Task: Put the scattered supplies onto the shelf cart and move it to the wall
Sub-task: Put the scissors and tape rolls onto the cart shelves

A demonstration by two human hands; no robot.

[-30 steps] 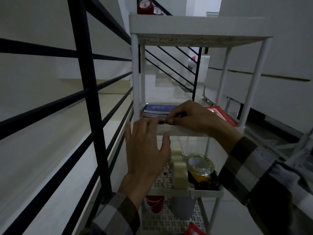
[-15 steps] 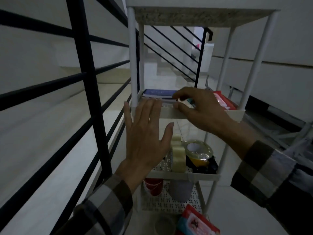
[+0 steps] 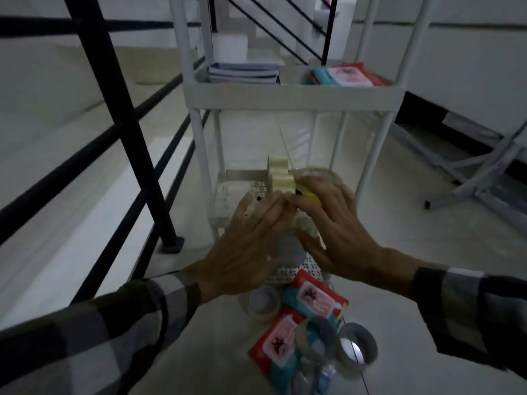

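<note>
The white shelf cart (image 3: 293, 95) stands in front of me. Its middle tier holds a stack of blue notebooks (image 3: 242, 72) and a red wipes pack (image 3: 345, 75). The lower tier carries a yellow sticky-note stack (image 3: 282, 175) and a clear tape roll (image 3: 322, 173). My left hand (image 3: 251, 246) and my right hand (image 3: 333, 232) hover side by side before that lower tier, fingers spread, holding nothing. On the floor below lie two red wipes packs (image 3: 316, 300), a pale tape roll (image 3: 262, 305) and grey tape rolls (image 3: 356, 346).
A black stair railing (image 3: 122, 124) runs along the left, its post base close to the cart's left leg. A white folding frame (image 3: 470, 172) stands at the right against a white wall. Light tiled floor lies around the cart.
Both hands have dropped from the middle tier's rim to the lower tier. My right hand no longer pinches the small item. The view has tilted down, showing supplies on the floor.
</note>
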